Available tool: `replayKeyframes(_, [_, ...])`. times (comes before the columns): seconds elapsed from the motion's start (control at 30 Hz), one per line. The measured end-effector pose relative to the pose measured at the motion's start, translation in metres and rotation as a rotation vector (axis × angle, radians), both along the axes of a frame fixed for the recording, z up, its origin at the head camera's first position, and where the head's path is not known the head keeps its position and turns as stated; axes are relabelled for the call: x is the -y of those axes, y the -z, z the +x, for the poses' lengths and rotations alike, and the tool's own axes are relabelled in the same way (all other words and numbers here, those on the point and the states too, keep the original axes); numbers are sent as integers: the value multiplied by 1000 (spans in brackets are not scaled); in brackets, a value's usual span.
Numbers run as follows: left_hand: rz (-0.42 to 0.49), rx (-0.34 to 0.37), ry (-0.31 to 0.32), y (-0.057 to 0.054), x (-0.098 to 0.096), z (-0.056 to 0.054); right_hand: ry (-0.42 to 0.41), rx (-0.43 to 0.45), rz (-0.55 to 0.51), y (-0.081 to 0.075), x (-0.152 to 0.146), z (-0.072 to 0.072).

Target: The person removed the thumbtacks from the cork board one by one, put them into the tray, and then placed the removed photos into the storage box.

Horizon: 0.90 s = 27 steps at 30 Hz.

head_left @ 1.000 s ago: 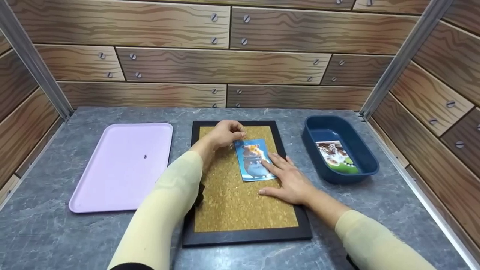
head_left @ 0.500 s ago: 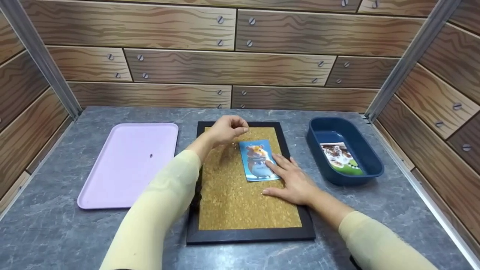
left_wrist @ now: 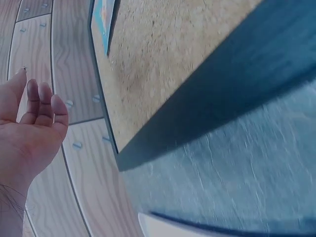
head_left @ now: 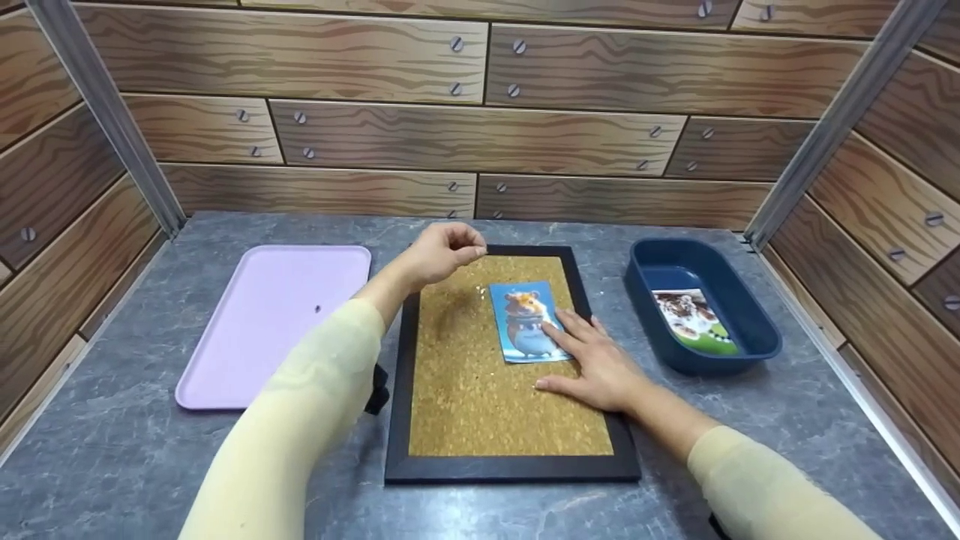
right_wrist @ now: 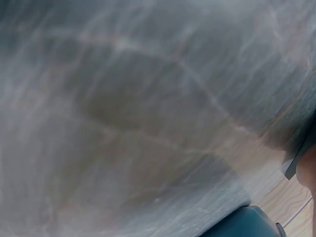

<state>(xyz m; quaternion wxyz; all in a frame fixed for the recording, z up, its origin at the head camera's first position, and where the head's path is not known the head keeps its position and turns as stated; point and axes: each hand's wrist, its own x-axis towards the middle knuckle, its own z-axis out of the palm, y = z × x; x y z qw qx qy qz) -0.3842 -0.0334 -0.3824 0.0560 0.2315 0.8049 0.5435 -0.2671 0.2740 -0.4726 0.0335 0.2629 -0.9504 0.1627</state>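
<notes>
Lying spread partly over the hamster card (head_left: pixel 519 330), gripping nothing, the right hand (head_left: pixel 596 367) probably stops it sliding on the corkboard (head_left: pixel 510 420), while the left hand (head_left: pixel 439 255) is curled, can't tell if pinching anything.

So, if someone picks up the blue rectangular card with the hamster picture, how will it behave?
The blue rectangular card looks thin, so probably light and bendy. Lying flat against the black-framed brown cork board, it may be awkward to lift. The right hand on it probably limits sliding.
</notes>
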Motion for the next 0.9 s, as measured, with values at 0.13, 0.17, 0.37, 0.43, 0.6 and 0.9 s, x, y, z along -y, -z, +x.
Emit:
replayKeyframes(0.13, [-20,0,-26,-3,11,3,4,-1,1,1,-1,0])
replayKeyframes(0.17, [-24,0,-29,-3,13,4,3,-3,0,1,-1,0])
replayKeyframes(0.37, [-8,-21,-36,-10,26,7,-1,-12,-9,1,-1,-1])
replayKeyframes(0.43, [0,-35,-42,-11,31,7,-3,-14,-10,1,-1,-1])
replayKeyframes(0.6, [0,-67,-71,-16,47,10,-4,-12,-5,1,1,-1])
replayKeyframes(0.9, [14,-33,-126,-17,78,13,1,-17,-3,1,1,-2])
